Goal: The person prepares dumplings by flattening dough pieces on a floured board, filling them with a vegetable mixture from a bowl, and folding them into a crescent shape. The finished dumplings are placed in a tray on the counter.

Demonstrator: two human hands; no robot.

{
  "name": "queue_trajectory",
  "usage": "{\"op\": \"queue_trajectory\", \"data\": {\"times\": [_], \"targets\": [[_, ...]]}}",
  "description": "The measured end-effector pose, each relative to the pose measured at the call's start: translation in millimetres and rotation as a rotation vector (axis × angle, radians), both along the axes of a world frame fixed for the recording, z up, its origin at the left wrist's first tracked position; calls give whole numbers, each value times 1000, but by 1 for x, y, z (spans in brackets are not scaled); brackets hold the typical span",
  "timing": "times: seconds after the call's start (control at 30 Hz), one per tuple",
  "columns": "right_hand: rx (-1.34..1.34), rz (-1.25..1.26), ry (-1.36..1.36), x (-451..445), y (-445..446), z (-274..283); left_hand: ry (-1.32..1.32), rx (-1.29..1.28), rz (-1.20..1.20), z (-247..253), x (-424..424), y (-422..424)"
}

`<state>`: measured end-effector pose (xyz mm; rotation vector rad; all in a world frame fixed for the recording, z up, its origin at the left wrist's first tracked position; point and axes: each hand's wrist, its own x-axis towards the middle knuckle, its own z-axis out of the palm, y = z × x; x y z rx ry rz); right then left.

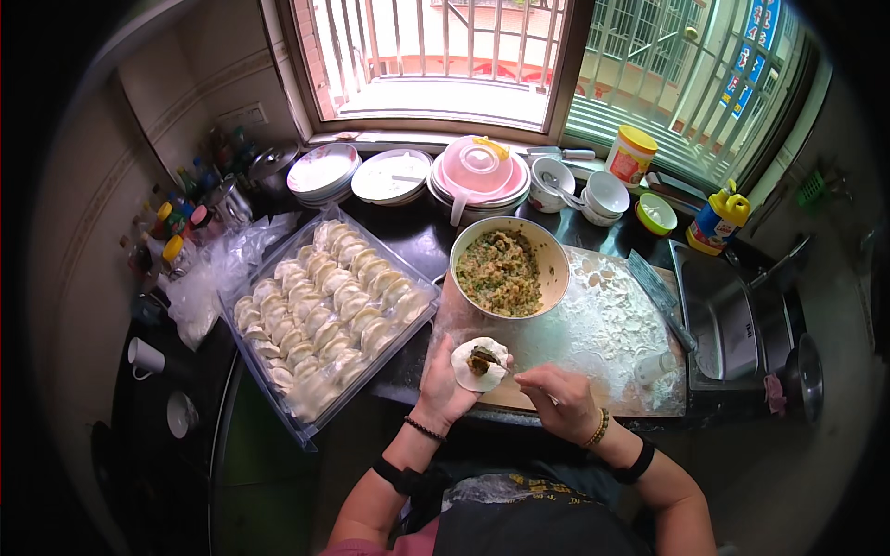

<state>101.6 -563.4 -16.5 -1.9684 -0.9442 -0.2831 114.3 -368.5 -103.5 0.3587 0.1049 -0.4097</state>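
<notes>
On the palm and fingers of my left hand lies a round dumpling wrapper, with a small mound of filling at its middle. My right hand pinches the thin handle of a spoon, whose bowl rests at the filling; the fingers hide much of the handle. Just beyond both hands a large bowl holds chopped, mixed filling. It stands on a floured wooden board. To the left, a clear plastic tray carries rows of folded dumplings.
A cleaver lies along the board's right side, near a small clear jar. Beyond it is a steel sink. Plate stacks, small bowls and a yellow-lidded tub line the window side. Plastic bags lie left of the tray.
</notes>
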Motion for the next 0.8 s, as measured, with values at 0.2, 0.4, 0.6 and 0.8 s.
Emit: {"op": "queue_trajectory", "data": {"times": [0.2,0.4,0.6,0.8], "targets": [[80,-49,44,3,-2,5,49,20,12,3,-2,-2],[100,-301,-27,52,-19,-2,40,46,13,4,-3,-2],[-171,-456,-20,114,-20,-38,95,75,-68,4,-17,1],[-203,-456,-27,119,-21,-56,125,44,-126,1,-32,3]]}}
